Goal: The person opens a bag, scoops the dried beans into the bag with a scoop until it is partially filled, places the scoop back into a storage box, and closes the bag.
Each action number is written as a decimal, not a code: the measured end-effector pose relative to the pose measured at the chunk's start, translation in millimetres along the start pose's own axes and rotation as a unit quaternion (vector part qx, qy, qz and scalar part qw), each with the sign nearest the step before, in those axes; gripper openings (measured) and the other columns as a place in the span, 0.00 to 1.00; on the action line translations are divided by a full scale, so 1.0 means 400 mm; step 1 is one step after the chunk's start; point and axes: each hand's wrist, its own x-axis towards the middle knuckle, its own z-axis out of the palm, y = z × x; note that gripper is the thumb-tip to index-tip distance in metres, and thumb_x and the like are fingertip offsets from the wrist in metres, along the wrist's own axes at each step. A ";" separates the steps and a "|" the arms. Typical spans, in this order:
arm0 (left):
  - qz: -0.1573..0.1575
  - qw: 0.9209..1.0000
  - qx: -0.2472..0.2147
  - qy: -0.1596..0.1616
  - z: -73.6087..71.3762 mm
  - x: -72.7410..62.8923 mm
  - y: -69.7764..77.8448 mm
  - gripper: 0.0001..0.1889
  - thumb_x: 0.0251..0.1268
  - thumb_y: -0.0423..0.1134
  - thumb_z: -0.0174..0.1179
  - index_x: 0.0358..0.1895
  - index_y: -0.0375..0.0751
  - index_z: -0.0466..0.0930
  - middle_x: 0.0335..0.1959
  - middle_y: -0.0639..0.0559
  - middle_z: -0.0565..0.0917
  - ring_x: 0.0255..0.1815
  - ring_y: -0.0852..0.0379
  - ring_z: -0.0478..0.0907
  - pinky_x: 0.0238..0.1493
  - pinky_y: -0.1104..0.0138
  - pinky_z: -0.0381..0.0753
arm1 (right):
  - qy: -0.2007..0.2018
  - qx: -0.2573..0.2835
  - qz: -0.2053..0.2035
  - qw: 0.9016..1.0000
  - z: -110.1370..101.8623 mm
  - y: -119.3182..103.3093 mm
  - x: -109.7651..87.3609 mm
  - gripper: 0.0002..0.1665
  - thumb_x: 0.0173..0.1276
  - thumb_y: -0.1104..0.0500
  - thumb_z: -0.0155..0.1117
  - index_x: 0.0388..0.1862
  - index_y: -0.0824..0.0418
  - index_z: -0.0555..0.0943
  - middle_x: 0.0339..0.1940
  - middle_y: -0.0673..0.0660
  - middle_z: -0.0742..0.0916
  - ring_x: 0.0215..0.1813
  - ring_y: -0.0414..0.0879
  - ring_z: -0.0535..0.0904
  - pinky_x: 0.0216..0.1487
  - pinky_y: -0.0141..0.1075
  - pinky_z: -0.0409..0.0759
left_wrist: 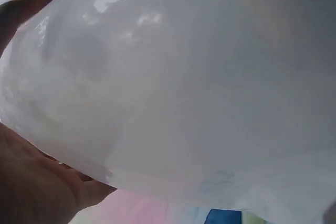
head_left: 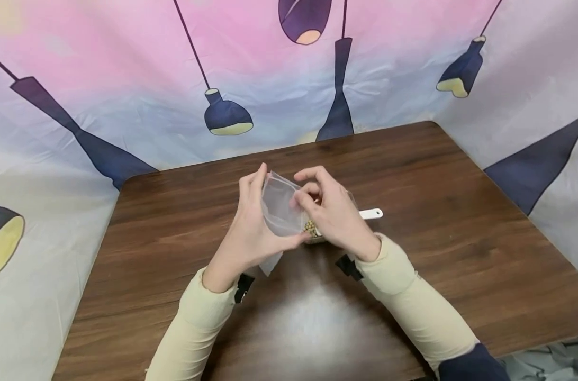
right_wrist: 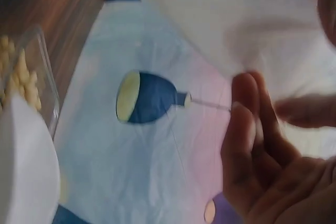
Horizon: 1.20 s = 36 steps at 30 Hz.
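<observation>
A clear plastic zip bag [head_left: 281,203] is held up over the table, its zip edge toward the upper right. My left hand [head_left: 251,222] holds the bag between spread fingers and thumb; in the left wrist view the translucent plastic [left_wrist: 168,93] bulges across nearly everything. At the bag's right edge, my right hand [head_left: 334,211] pinches the film with thumb and fingertips, as the right wrist view shows this hand [right_wrist: 273,166] against the pale plastic. Below the hands sits a clear container of yellowish beans [head_left: 310,228], partly hidden by the right hand.
A white spoon [head_left: 371,214] pokes out to the right of the container, its bowl large in the right wrist view. Beneath the left wrist lies a whitish piece of plastic [head_left: 271,263]. The brown wooden table [head_left: 460,254] meets a lamp-printed cloth [head_left: 141,116] behind.
</observation>
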 end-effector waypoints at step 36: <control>-0.079 0.995 -0.009 -0.065 0.001 -0.044 -0.156 0.62 0.38 0.55 0.79 0.77 0.44 0.48 0.64 0.48 0.66 0.58 0.53 0.69 0.55 0.55 0.72 | 0.059 -0.043 0.146 0.987 -0.336 0.208 -0.126 0.19 0.77 0.54 0.53 0.55 0.68 0.77 0.33 0.56 0.87 0.38 0.43 0.82 0.37 0.30 0.78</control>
